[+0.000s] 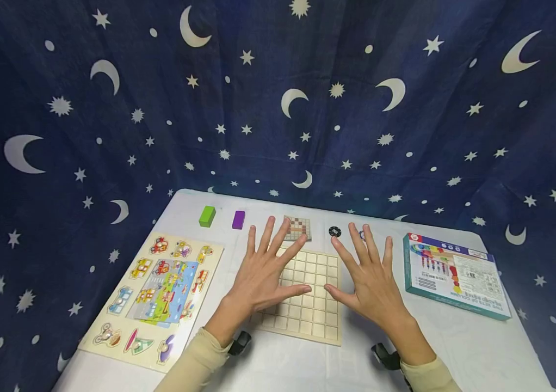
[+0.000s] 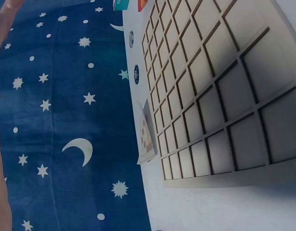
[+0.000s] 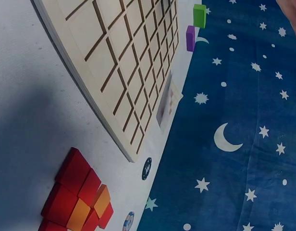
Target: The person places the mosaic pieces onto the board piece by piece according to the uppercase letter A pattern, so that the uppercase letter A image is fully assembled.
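Puzzle board (image 1: pixel 146 360): laid flat at the left of the white-covered bench (image 1: pixel 297 370), set with colourful vehicle shapes (image 1: pixel 119 300).
Green block (image 1: pixel 207 216): placed near the far edge.
Purple block (image 1: pixel 238 220): set to its right, slightly apart.
Left hand (image 1: pixel 261 277): held over the left part of the grid board (image 1: pixel 319 318), fingers straight and spread, nothing gripped.
Position of the grid board: laid flat at the middle of the bench, partly covered from above.
Handling of the grid board: judged light and stiff, apparently wooden; it could be slid if nudged. The thin ridges look like the part most easily chipped, so hold is best taken at two opposite outer edges.
Patterned card (image 1: pixel 299 225): laid just beyond the far side.
Black chip (image 1: pixel 335 231): placed flat, right of that card.
Red and orange blocks (image 3: pixel 88 187): grouped right of the grid, seen in the right wrist view; judged light, rigid, best pinched by the sides.
Second chip (image 3: pixel 129 221): placed near the blocks.
Right hand (image 1: pixel 372 286): held with fingers spread and straight, thumb pointed leftward, nothing gripped.
Printed box (image 1: pixel 454 275): laid at the far right.
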### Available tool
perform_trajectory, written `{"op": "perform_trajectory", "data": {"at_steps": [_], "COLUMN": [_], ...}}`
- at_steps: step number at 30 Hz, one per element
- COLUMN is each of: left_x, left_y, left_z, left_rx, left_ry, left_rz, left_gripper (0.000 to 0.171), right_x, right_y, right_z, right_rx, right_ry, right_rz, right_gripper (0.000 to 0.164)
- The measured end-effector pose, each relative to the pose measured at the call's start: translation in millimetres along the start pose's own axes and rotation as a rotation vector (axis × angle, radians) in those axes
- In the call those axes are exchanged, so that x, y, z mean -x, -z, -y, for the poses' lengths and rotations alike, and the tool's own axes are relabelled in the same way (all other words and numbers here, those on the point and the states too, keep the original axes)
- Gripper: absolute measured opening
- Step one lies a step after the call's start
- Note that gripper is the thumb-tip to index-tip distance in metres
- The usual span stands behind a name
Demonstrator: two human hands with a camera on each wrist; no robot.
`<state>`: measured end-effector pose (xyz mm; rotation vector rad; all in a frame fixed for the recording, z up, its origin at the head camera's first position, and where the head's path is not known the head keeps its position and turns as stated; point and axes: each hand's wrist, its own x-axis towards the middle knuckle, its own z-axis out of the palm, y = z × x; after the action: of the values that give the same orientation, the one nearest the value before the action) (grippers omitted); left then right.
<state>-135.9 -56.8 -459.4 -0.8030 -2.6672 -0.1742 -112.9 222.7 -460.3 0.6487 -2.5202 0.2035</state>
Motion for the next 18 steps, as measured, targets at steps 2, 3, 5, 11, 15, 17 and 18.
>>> {"op": "perform_trajectory", "data": {"at_steps": [2,3,5,11,15,17,18], "left_x": [1.1,2.0,4.7,25.7,44.3,52.3,56.0], "left_y": [-1.5,-2.6,-7.1,-23.6,-34.9,-39.7,-42.0], "left_z": [0.3,0.8,3.4,22.6,37.4,43.3,45.9], "left_rx": [0.001,0.004,0.018,0.173,0.292,0.335,0.347], "left_ry": [0.000,0.001,0.004,0.054,0.079,0.100,0.112], "left_rz": [0.003,0.005,0.019,0.152,0.265,0.317,0.338], "left_gripper": [0.110,0.110,0.109,0.102,0.096,0.093,0.090], "right_x": [0,1,2,10,18,23,26], "right_y": [0,0,-1,3,6,5,4], "right_z": [0,-1,-2,-16,-34,-44,-49], "right_rx": [-0.003,-0.008,-0.024,-0.108,-0.123,-0.122,-0.119], "right_ry": [-0.001,-0.005,-0.016,-0.101,-0.178,-0.209,-0.221], "right_rz": [-0.016,-0.020,-0.032,0.033,0.095,0.117,0.128], "right_gripper": [0.094,0.094,0.094,0.084,0.085,0.086,0.084]}}
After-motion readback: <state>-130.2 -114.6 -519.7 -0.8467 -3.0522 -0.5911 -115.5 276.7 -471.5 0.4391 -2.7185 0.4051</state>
